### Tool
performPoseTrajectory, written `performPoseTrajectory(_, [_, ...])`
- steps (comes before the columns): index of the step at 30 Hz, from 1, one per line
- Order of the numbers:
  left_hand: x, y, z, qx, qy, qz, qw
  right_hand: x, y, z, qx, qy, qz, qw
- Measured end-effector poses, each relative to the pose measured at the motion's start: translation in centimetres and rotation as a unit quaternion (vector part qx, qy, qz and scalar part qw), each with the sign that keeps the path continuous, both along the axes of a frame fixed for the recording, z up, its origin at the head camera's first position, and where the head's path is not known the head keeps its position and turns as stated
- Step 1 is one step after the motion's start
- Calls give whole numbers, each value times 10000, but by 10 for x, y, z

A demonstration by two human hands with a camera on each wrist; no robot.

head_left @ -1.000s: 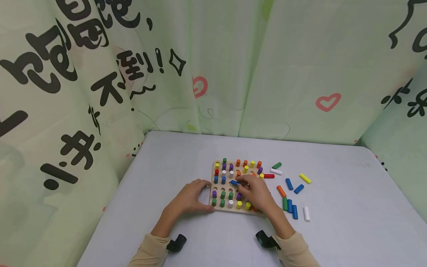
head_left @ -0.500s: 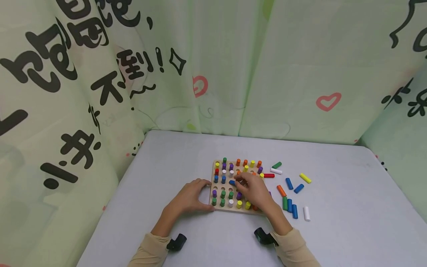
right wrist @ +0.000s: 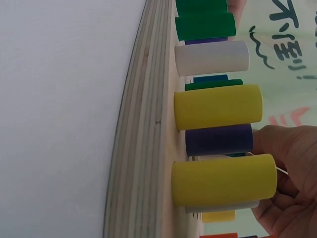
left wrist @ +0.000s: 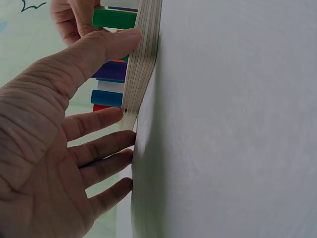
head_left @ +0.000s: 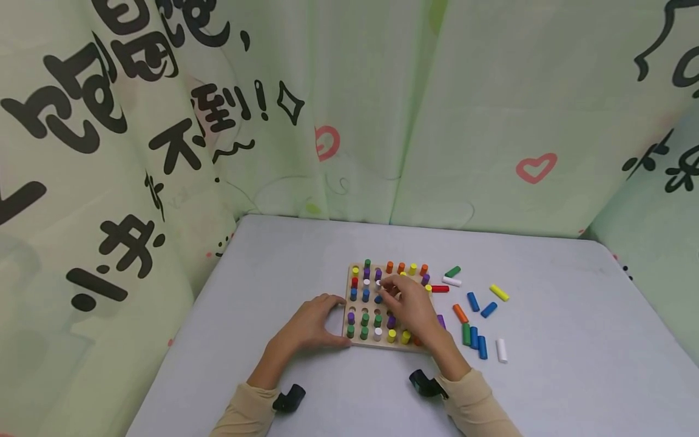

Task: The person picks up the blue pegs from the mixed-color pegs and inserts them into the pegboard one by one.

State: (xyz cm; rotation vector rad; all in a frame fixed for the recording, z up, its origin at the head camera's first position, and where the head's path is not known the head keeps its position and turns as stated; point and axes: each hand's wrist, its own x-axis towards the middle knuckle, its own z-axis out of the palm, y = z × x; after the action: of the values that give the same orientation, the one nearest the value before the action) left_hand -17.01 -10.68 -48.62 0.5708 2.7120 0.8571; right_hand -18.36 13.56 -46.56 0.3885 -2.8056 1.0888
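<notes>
A wooden pegboard [head_left: 357,340] with coloured pegs lies on the table. Along its left side is my left hand [head_left: 314,321], fingers extended. In the left wrist view its thumb [left wrist: 121,43] presses the board's edge [left wrist: 143,54], and the index finger [left wrist: 101,121] touches it further along. Over the board's middle, my right hand [head_left: 412,309] has thumb and index finger at a blue peg [head_left: 378,300], seemingly pinching its top. That peg stands beside another blue peg [head_left: 366,295]; its upper part is hidden by the fingers. The right wrist view shows yellow pegs [right wrist: 223,181] in front of the right hand.
Loose pegs lie right of the board: a red peg [head_left: 440,288], a green peg [head_left: 452,272], a yellow peg [head_left: 499,292], an orange peg [head_left: 460,313], a white peg [head_left: 502,350] and several blue ones [head_left: 483,347]. A curtain [head_left: 349,182] hangs behind the table [head_left: 573,315].
My right hand has shifted slightly left, and its blue peg went from lying slanted in the fingers to sitting lower at the row beside the other blue pegs. My left hand stayed still.
</notes>
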Motion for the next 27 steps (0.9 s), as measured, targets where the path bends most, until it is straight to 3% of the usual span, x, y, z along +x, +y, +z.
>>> performPoseTrajectory(11, [0, -1, -1, -25, 4, 15, 10000, 1, -1, 0, -150, 125, 10, 9998])
performPoseTrajectory(19, [1, -1, -1, 51, -31, -21, 10000, 4, -2, 1, -194, -57, 65, 9998])
performPoseTrajectory(27, [0, 0, 0, 7, 10, -7, 10000, 5, -1, 0, -156, 126, 42, 9998])
